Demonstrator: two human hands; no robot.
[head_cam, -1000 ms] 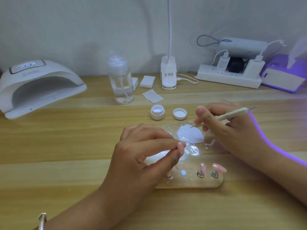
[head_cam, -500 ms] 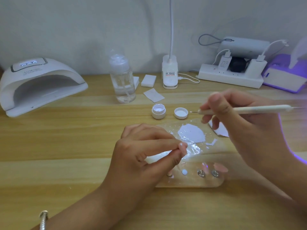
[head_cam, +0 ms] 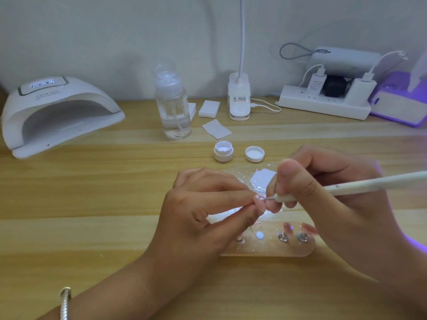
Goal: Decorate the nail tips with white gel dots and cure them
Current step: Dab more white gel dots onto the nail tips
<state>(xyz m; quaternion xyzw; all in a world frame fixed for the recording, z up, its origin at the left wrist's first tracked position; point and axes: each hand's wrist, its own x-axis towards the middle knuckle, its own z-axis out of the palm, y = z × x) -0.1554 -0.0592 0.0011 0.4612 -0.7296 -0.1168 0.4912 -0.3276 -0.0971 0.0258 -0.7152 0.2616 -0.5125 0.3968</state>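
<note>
A nail tip (head_cam: 259,201) is being pinched between the curled thumb and forefinger of the left hand (head_cam: 203,211), just above the desk (head_cam: 92,204), at the middle of the view. A pen (head_cam: 346,187) is being gripped by the curled fingers (head_cam: 293,181) of the right hand (head_cam: 328,204), with its shaft running out toward three o'clock. Its fine point is being held against the nail tip, where small white dots are showing. A smear of white gel (head_cam: 263,179) is lying at twelve o'clock from the nail tip. Two more pink tips (head_cam: 287,227) are being carried by a stand (head_cam: 268,249) at six o'clock. An open jar (head_cam: 223,152) and its lid (head_cam: 254,154) are sitting side by side farther out, near twelve o'clock. The lamp (head_cam: 55,112) is sitting at ten o'clock.
</note>
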